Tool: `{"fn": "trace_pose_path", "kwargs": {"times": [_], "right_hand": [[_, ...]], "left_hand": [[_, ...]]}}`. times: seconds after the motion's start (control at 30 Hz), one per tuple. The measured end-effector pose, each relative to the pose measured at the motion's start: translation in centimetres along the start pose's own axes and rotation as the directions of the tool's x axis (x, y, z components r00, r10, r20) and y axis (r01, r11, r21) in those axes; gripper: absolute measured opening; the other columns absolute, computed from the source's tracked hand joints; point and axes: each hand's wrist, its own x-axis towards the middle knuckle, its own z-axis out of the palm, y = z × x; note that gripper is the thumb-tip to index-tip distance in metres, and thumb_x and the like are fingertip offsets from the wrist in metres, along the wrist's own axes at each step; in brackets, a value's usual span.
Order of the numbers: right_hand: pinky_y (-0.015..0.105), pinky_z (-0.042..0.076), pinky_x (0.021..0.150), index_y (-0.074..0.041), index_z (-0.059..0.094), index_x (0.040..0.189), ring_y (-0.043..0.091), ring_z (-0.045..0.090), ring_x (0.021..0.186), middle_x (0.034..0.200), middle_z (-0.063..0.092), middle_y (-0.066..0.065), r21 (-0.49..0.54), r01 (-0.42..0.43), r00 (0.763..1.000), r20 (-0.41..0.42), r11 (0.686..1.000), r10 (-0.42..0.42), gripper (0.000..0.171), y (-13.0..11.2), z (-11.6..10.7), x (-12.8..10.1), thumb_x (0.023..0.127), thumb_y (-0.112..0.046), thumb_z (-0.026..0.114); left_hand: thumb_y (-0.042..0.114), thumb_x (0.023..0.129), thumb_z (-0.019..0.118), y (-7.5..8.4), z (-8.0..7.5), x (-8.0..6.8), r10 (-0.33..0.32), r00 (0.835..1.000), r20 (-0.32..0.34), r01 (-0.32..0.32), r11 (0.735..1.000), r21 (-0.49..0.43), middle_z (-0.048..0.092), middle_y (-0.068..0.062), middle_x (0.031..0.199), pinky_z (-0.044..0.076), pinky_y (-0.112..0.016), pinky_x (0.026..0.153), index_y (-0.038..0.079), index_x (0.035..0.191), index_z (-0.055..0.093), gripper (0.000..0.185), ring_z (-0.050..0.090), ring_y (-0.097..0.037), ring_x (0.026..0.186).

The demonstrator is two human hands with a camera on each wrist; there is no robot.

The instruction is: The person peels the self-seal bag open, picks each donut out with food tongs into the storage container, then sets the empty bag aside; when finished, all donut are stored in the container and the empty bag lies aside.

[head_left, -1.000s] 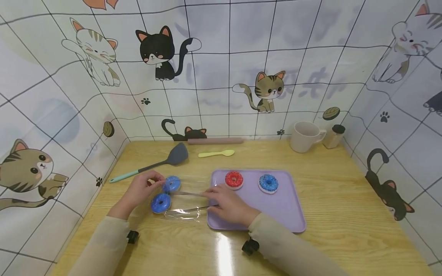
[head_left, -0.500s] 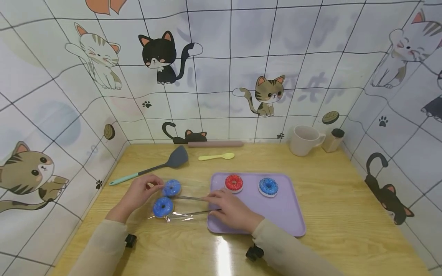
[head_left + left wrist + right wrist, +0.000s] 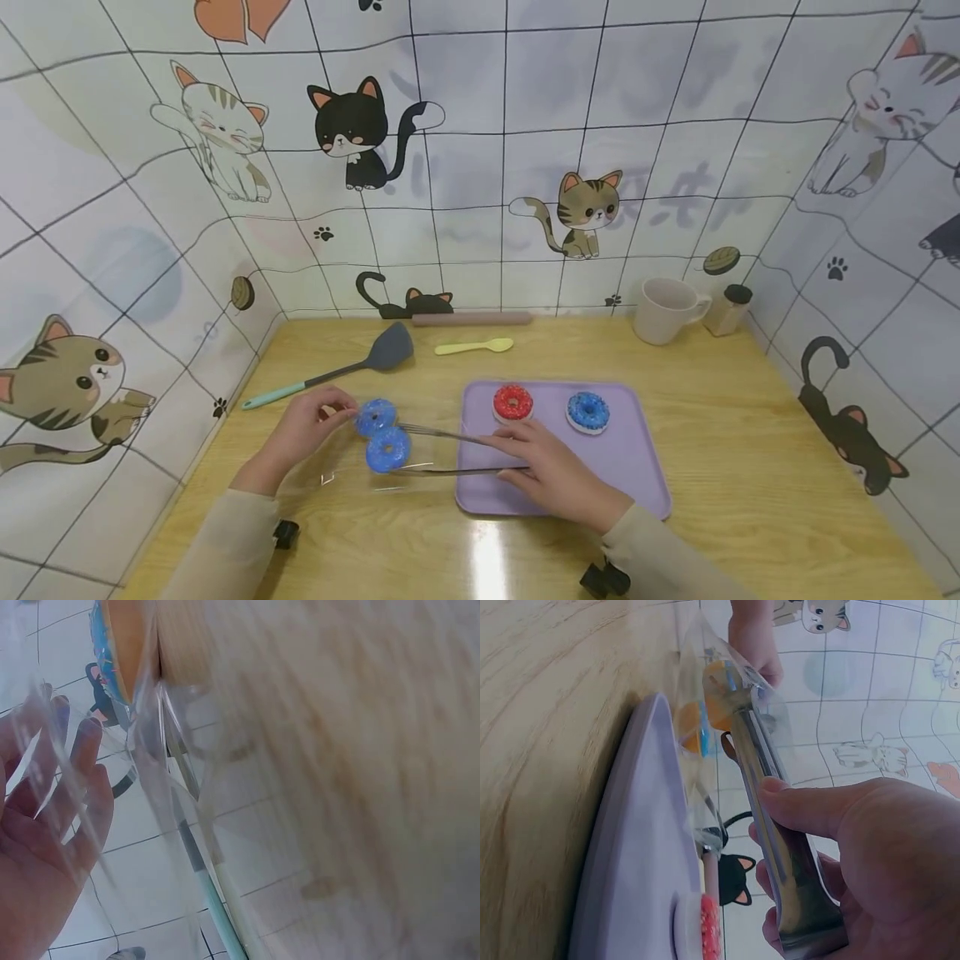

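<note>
In the head view my left hand (image 3: 339,411) pinches the edge of a clear plastic bag (image 3: 352,475) on the wooden table. Two blue doughnuts (image 3: 375,415) (image 3: 387,450) lie by the bag's mouth. My right hand (image 3: 517,457) grips metal tongs (image 3: 450,454) whose tips lie on either side of the lower blue doughnut. The right wrist view shows the tongs (image 3: 776,840) in my fingers, reaching to the doughnuts' orange undersides (image 3: 718,701). The left wrist view shows my left hand (image 3: 52,817) behind the bag film (image 3: 157,787).
A purple tray (image 3: 600,492) under my right hand carries a red doughnut (image 3: 513,402) and a blue doughnut (image 3: 587,412). Behind lie a grey spatula (image 3: 352,365), a yellow spoon (image 3: 472,345), a rolling pin (image 3: 471,318), a mug (image 3: 662,310) and a small jar (image 3: 729,308). Cat-print walls enclose three sides.
My right hand has drawn the tongs to the right, and the lower blue doughnut has moved right with them, toward the tray. My left hand has stayed on the bag.
</note>
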Motion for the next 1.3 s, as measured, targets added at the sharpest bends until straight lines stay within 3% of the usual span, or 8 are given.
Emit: {"fn": "trace_pose_path", "kwargs": {"times": [0.27, 0.53, 0.73, 1.0, 1.3], "right_hand": [[0.040, 0.054, 0.098, -0.029, 0.059, 0.146, 0.015, 0.056, 0.124, 0.139, 0.061, -0.007, 0.035, -0.044, 0.998, -0.031, 0.998, 0.046, 0.050, 1.0, -1.3, -2.4, 0.098, -0.023, 0.073], [0.051, 0.049, 0.108, -0.030, 0.060, 0.146, 0.019, 0.057, 0.129, 0.137, 0.062, -0.009, -0.002, -0.060, 0.997, -0.045, 0.998, 0.060, 0.050, 2.4, -2.3, -4.5, 0.098, -0.026, 0.073], [0.041, 0.055, 0.097, -0.031, 0.061, 0.144, 0.014, 0.056, 0.125, 0.137, 0.062, -0.011, -0.030, -0.056, 0.994, -0.091, 0.998, 0.053, 0.051, 3.1, -3.6, -6.4, 0.096, -0.024, 0.075], [0.041, 0.057, 0.097, -0.035, 0.060, 0.143, 0.013, 0.058, 0.126, 0.138, 0.061, -0.011, -0.026, -0.117, 0.987, -0.116, 0.993, 0.114, 0.055, 4.4, -6.1, -9.4, 0.094, -0.018, 0.078], [0.016, 0.050, 0.097, -0.031, 0.065, 0.139, 0.000, 0.055, 0.123, 0.134, 0.063, -0.011, -0.017, -0.142, 0.975, -0.173, 0.990, 0.137, 0.054, 6.5, -8.4, -12.8, 0.089, -0.016, 0.081]], "left_hand": [[0.017, 0.097, 0.073, -0.1, 0.2, -0.5, -0.005, 1.000, -0.004, 0.005, 1.000, 0.004, 0.073, 0.005, 0.098, 0.051, -0.025, 0.068, 0.013, 0.097, 0.077, 0.005, 0.064, -0.007, 0.087], [0.020, 0.097, 0.073, -0.4, 0.4, -0.4, -0.013, 1.000, -0.008, 0.013, 1.000, -0.012, 0.073, 0.004, 0.097, 0.052, -0.024, 0.069, 0.013, 0.097, 0.077, 0.007, 0.063, -0.006, 0.087], [0.022, 0.097, 0.073, -0.3, 0.3, -0.6, -0.028, 1.000, -0.004, 0.028, 0.999, -0.024, 0.072, 0.004, 0.097, 0.051, -0.023, 0.068, 0.015, 0.096, 0.076, 0.007, 0.062, -0.005, 0.085], [0.023, 0.098, 0.073, -0.2, 0.1, -0.5, -0.041, 0.999, 0.009, 0.041, 0.999, -0.015, 0.072, 0.006, 0.098, 0.052, -0.024, 0.071, 0.017, 0.097, 0.076, 0.007, 0.062, -0.004, 0.087], [0.023, 0.098, 0.073, 0.1, 0.0, -0.5, -0.053, 0.998, 0.017, 0.053, 0.999, -0.013, 0.072, 0.008, 0.097, 0.053, -0.024, 0.071, 0.015, 0.098, 0.076, 0.008, 0.062, -0.006, 0.086]]}}
